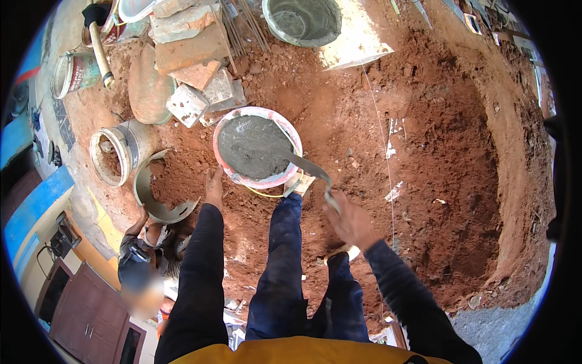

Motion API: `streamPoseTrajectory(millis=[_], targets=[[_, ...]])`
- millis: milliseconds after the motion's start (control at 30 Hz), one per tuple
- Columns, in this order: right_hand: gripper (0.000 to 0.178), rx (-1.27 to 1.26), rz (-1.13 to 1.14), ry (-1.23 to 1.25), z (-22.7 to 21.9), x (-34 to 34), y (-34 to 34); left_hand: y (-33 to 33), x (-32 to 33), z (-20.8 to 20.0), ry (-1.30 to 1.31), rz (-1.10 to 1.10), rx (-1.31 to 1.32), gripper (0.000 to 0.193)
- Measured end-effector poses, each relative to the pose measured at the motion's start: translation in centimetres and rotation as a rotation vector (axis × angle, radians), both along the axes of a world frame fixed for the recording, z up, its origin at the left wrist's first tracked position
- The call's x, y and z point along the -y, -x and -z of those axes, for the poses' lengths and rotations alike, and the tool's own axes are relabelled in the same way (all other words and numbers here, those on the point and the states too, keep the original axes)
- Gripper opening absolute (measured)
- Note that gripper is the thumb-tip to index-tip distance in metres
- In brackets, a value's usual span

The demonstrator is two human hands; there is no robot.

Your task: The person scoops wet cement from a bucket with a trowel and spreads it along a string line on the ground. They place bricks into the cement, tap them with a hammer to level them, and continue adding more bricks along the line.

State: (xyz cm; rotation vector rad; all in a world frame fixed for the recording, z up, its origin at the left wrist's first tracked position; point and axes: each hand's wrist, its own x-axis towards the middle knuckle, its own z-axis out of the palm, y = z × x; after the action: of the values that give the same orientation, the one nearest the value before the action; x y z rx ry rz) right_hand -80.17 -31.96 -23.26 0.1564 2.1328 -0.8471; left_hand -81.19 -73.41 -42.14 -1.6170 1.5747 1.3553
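Note:
A white bucket [298,136] with a pinkish rim stands in front of me, filled with wet grey mortar [254,147]. My right hand [350,221] is closed around the handle of a trowel [312,168]. The trowel's blade reaches over the bucket's right rim, its tip at the mortar. Beside the bucket's lower left side is my left hand [214,188], fingers stretched out towards the wall. Whether those fingertips press on the bucket, I cannot tell. A yellowish handle [265,195] hangs along the bucket's near side, close to my foot.
A person [140,258] crouches at lower left, a hand on a cut-open round container [144,188] with soil. Beyond stand a white bucket [124,161], stacked bricks [188,45] and a larger mortar tub [303,24]. A thin string [379,118] runs over loose red soil [448,151].

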Motion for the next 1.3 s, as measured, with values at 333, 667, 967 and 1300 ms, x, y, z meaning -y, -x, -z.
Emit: streamPoseTrajectory(millis=[333,667,967,1300], targets=[[0.042,0.073,-0.708,-0.059,14.2,12.7,10.7,-1.7,-3.4,0.6,-0.212,-0.164,-0.111,0.051],[0.058,0.372,-0.208,0.319,19.9,11.1,4.3,-4.4,-4.8,4.1,-0.022,0.103,-0.239,0.018],[0.068,0.478,0.09,0.449,16.4,8.1,1.6,-3.6,-5.0,0.9,-0.105,0.16,-0.221,0.021],[0.056,0.172,-0.049,0.34,19.5,7.9,-0.1,-3.8,-3.8,2.3,-0.01,0.263,-0.243,0.016]])
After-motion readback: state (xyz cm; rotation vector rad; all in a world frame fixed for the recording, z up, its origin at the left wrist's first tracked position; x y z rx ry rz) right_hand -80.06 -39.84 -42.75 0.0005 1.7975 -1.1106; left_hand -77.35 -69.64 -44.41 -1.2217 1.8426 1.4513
